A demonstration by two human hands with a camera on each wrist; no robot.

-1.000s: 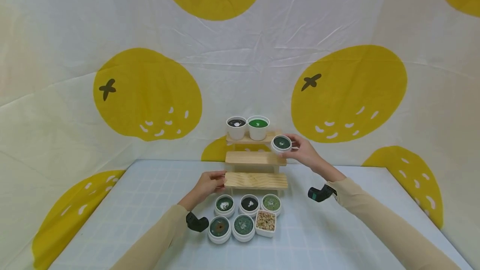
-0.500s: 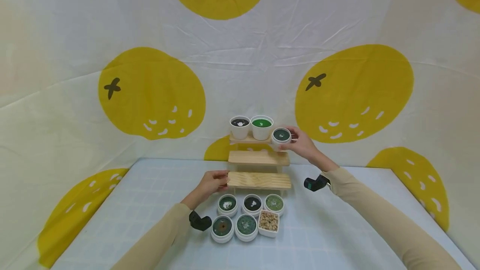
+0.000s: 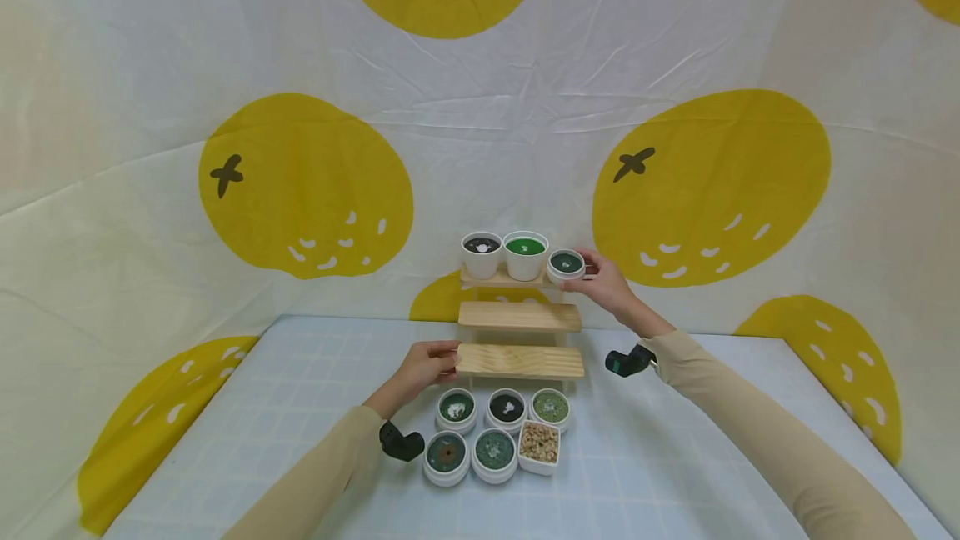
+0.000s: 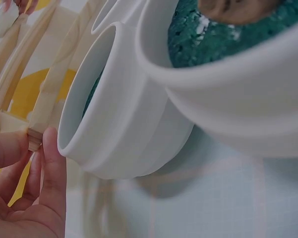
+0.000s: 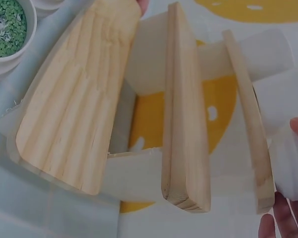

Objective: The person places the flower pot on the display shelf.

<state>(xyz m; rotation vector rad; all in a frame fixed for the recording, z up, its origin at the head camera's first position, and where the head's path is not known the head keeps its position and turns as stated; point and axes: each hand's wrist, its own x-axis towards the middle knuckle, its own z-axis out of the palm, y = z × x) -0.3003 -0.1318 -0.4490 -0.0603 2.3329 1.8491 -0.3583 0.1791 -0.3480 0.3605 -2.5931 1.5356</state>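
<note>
The pot point(image 3: 566, 266) is at one o'clock of the stand point(image 3: 520, 317), by the right end of the top shelf point(image 3: 501, 281); I can't tell whether the shelf bears it. At eight o'clock I have the left hand point(image 3: 422, 369) pinching the lowest shelf point(image 3: 520, 361). Jars point(image 3: 494, 450) stand at six, two cups point(image 3: 525, 263) at twelve. The right hand point(image 3: 609, 287) grips the pot, thumb and fingers around its right side. Released overhanging the edge, it could tip, I judge; pushed toward nine, it could knock the cups.
</note>
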